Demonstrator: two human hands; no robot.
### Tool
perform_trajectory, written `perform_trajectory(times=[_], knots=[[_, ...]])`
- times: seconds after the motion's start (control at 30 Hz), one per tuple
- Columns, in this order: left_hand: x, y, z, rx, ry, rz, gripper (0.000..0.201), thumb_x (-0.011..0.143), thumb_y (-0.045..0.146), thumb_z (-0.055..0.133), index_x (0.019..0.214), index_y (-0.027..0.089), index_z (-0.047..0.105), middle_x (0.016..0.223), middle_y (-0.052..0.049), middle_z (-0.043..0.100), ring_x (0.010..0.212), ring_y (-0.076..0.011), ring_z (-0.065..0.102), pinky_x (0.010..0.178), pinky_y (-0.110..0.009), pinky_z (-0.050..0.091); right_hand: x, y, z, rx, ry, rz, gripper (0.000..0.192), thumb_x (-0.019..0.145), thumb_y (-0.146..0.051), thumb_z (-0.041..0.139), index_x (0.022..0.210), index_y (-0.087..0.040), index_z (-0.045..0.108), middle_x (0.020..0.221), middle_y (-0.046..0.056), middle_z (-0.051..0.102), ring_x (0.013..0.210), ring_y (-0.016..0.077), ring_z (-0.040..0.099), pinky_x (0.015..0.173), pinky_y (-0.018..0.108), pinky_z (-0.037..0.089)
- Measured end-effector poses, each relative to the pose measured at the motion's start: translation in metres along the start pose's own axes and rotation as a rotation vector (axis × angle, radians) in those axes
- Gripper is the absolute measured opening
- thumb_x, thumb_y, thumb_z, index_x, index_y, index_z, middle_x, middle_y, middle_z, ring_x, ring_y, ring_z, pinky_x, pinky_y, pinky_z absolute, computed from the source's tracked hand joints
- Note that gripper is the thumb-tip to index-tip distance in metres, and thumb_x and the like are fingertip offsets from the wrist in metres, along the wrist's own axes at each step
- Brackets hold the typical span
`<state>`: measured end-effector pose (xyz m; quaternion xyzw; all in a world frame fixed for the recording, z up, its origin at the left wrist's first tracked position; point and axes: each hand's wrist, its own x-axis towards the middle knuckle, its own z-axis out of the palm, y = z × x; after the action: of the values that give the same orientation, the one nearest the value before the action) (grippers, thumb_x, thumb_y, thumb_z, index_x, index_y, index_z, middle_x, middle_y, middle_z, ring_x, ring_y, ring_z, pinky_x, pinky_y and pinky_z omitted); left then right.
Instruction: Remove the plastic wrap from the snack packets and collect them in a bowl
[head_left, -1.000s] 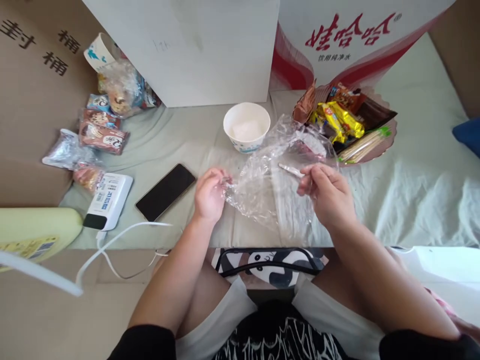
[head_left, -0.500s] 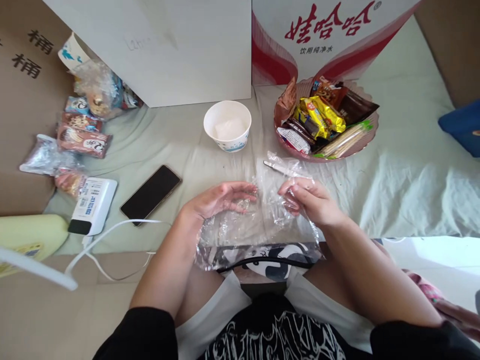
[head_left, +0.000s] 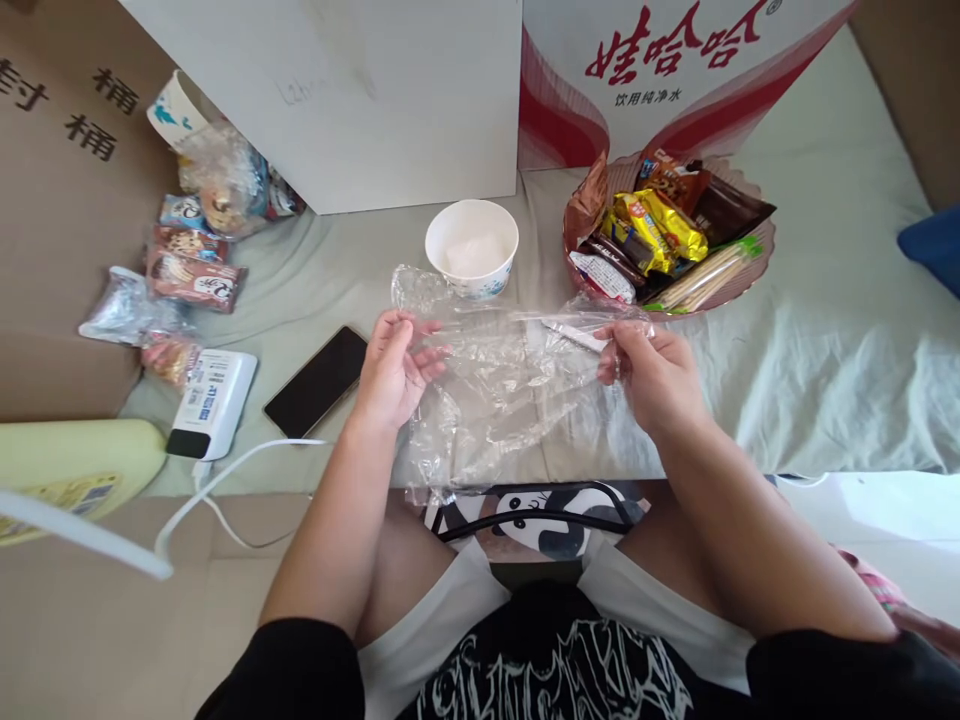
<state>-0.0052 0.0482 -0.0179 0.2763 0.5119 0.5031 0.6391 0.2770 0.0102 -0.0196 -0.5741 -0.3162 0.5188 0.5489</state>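
Observation:
A crinkled clear plastic bag (head_left: 510, 400) is stretched between my hands, low over the cloth. My left hand (head_left: 394, 370) pinches its upper left edge between thumb and forefinger, the other fingers loosely curled. At the upper right edge, my right hand (head_left: 652, 375) has its thumb and fingers closed on the plastic. A thin white tool with a dark tip (head_left: 574, 334) shows through or beside the bag, near my right fingertips; I cannot tell whether the hand touches it. Just beyond the bag stands a white paper bowl (head_left: 472, 245) with something whitish inside.
A pink scalloped bowl (head_left: 720, 300) of wrapped snacks sits at the back right. To the left lie a black phone (head_left: 315, 385), a white power bank (head_left: 214, 400) with a cable and several snack packs (head_left: 195, 280). Cardboard boxes (head_left: 420, 110) stand behind.
My hands have moved apart, the left one up and leftward, spreading the bag wider. The left fingers have gone from loosely open to pinching the edge. The camera view has shifted slightly.

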Motion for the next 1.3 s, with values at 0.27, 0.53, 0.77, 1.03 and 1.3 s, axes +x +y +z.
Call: perform_trajectory(times=[0.27, 0.53, 0.77, 1.03, 1.3], knots=[[-0.014, 0.002, -0.026, 0.236, -0.264, -0.165, 0.111, 0.070, 0.029, 0.095, 0.159, 0.033, 0.029, 0.067, 0.007, 0.074, 0.052, -0.0130, 0.071, 0.048, -0.017, 0.050, 0.002, 0.004, 0.000, -0.001, 0.114, -0.121, 0.046, 0.075, -0.059, 0.085, 0.068, -0.019, 0.064, 0.046, -0.006, 0.054, 0.038, 0.0070, 0.049, 0.038, 0.019, 0.040], [-0.004, -0.004, -0.026, -0.080, -0.136, 0.372, 0.046, 0.067, 0.037, 0.097, 0.105, 0.029, 0.073, 0.093, 0.001, 0.082, 0.082, -0.0132, 0.078, 0.070, -0.021, 0.061, -0.006, 0.005, -0.004, 0.037, 0.077, -0.247, 0.047, 0.076, -0.045, 0.089, 0.102, -0.026, 0.054, 0.061, -0.010, 0.066, 0.050, 0.0115, 0.063, 0.049, 0.021, 0.051], [0.005, -0.011, -0.029, 0.188, 0.068, 0.615, 0.035, 0.073, 0.048, 0.092, 0.097, 0.028, 0.078, 0.060, 0.008, 0.065, 0.048, -0.0078, 0.063, 0.054, -0.020, 0.054, -0.008, -0.002, -0.015, -0.150, 0.143, -0.590, 0.025, 0.089, -0.033, 0.080, 0.104, -0.026, 0.062, 0.073, -0.006, 0.064, 0.070, 0.0122, 0.070, 0.066, 0.024, 0.055], [0.007, -0.015, -0.017, 0.086, 0.093, 0.659, 0.037, 0.075, 0.056, 0.090, 0.098, 0.030, 0.077, 0.059, 0.005, 0.066, 0.082, -0.0182, 0.079, 0.078, -0.029, 0.064, -0.008, -0.002, -0.019, -0.162, 0.190, -0.663, 0.022, 0.093, -0.044, 0.075, 0.098, -0.024, 0.069, 0.099, 0.000, 0.075, 0.051, 0.0064, 0.059, 0.048, 0.024, 0.047], [-0.005, -0.005, -0.011, -0.020, -0.008, 0.356, 0.053, 0.070, 0.043, 0.092, 0.118, 0.035, 0.069, 0.086, 0.002, 0.082, 0.084, -0.0210, 0.080, 0.078, -0.034, 0.065, -0.004, -0.003, -0.017, -0.029, -0.032, -0.570, 0.061, 0.078, -0.058, 0.085, 0.129, -0.039, 0.057, 0.112, 0.001, 0.076, 0.116, 0.0251, 0.075, 0.106, 0.052, 0.058]])
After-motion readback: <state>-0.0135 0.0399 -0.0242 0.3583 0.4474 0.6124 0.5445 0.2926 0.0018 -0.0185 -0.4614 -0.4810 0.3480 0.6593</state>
